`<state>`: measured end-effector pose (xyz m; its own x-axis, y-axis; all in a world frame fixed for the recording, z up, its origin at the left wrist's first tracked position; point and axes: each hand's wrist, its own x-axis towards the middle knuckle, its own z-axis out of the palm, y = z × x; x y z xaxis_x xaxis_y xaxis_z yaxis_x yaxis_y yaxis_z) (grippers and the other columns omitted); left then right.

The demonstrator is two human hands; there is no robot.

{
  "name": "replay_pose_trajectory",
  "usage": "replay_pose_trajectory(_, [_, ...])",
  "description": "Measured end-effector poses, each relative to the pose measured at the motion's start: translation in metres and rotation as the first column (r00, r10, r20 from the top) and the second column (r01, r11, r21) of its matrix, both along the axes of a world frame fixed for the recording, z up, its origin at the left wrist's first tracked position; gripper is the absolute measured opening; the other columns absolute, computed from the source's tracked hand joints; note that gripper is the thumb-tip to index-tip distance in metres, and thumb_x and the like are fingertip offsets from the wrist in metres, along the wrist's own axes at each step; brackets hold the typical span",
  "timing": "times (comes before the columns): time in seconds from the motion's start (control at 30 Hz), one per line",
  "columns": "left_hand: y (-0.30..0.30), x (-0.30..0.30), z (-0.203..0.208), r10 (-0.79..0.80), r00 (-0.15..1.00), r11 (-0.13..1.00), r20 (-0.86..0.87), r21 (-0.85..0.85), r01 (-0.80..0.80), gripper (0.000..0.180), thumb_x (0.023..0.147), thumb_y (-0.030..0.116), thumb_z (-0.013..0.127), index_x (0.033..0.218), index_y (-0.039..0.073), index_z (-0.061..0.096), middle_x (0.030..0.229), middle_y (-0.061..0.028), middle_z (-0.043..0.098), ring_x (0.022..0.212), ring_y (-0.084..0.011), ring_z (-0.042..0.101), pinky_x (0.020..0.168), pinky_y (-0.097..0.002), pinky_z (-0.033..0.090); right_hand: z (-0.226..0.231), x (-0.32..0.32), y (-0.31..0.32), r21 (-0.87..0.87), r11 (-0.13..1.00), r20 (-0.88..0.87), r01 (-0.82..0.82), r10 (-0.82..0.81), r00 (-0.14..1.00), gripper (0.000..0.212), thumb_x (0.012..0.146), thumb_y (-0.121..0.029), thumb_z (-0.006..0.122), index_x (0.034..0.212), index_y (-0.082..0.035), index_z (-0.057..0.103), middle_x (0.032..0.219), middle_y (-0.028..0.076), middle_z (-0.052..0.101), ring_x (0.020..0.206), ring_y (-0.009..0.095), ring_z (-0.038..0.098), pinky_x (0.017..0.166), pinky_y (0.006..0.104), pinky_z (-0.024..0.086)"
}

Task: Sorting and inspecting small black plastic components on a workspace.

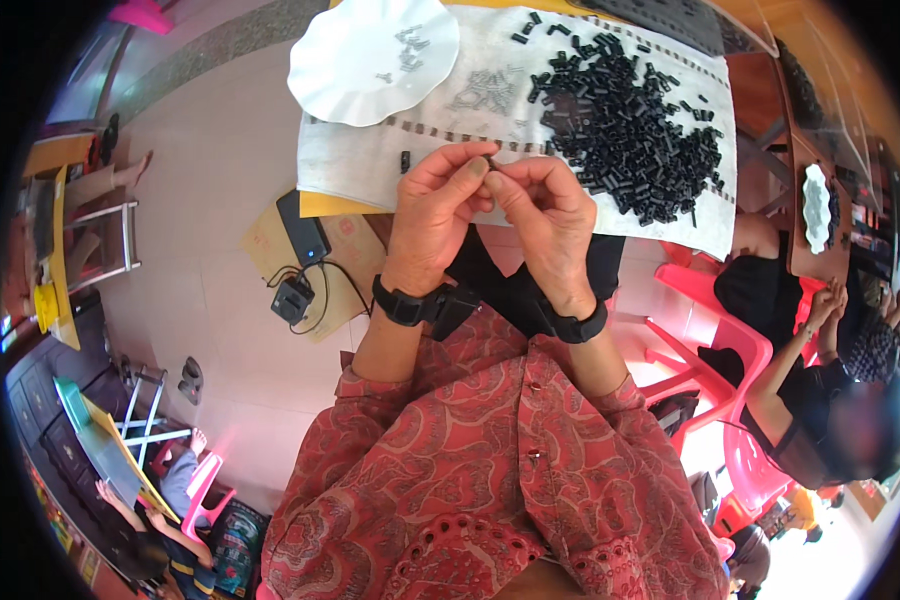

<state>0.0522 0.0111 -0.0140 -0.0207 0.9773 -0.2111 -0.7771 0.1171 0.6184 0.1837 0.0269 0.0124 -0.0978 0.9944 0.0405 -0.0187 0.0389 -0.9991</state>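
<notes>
My left hand (440, 205) and my right hand (547, 207) meet above the front edge of the cloth-covered table, fingertips pinched together. Between them shows a small dark piece, mostly hidden by the thumbs and fingers; it looks like the black plastic pieces on the table. Those small black plastic pieces (630, 130) form a large heap to the right of my hands. One single black piece (405, 160) lies on the cloth just left of my left hand. Beyond my hands is a loose cluster of small clear pieces (486, 92).
A white wavy-edged plate (340, 80) with several clear pieces stands at the far left of the white cloth (350, 170). On the floor, a black power bank (303, 228) and a cabled device (292, 299) lie on cardboard. Red plastic chairs (715, 310) and another person (810, 410) are at right.
</notes>
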Motion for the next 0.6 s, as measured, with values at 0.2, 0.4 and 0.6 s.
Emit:
replay_pose_trajectory(0.2, [0.0,-0.002,0.001,-0.073,0.996,0.997,0.051,-0.001,0.073,0.021,0.095,0.009,0.062,0.114,-0.001,0.065,0.088,-0.0038,0.067,0.074,-0.0094,0.061,0.066,-0.0225,0.05,0.007,0.008,-0.003,0.079,0.995,0.022,-0.057,0.056,0.998,0.006,0.087,0.003,0.069,0.09,0.002,0.064,0.087,0.006,0.061,0.07,0.01,0.066,0.062,0.0218,0.052])
replay_pose_trajectory(0.4, [0.001,-0.001,0.0,-0.089,0.986,0.995,0.144,-0.031,0.094,0.022,0.096,0.008,0.061,0.114,-0.002,0.063,0.089,-0.0067,0.067,0.076,-0.0119,0.064,0.065,-0.0249,0.053,0.017,0.014,-0.005,0.278,0.956,0.158,-0.094,0.051,0.986,0.004,0.089,0.003,0.065,0.092,0.001,0.067,0.091,0.008,0.061,0.073,0.012,0.064,0.062,0.022,0.051])
replay_pose_trajectory(0.6, [0.002,0.002,0.001,-0.083,0.967,0.99,0.242,-0.087,0.107,0.021,0.095,0.008,0.06,0.114,-0.002,0.063,0.097,-0.0089,0.067,0.077,-0.0129,0.065,0.069,-0.0255,0.056,-0.004,0.047,0.007,0.404,0.91,0.462,0.097,-0.294,0.836,0.007,0.086,-0.003,0.068,0.092,-0.001,0.069,0.081,0.012,0.061,0.062,0.019,0.06,0.056,0.0305,0.048])
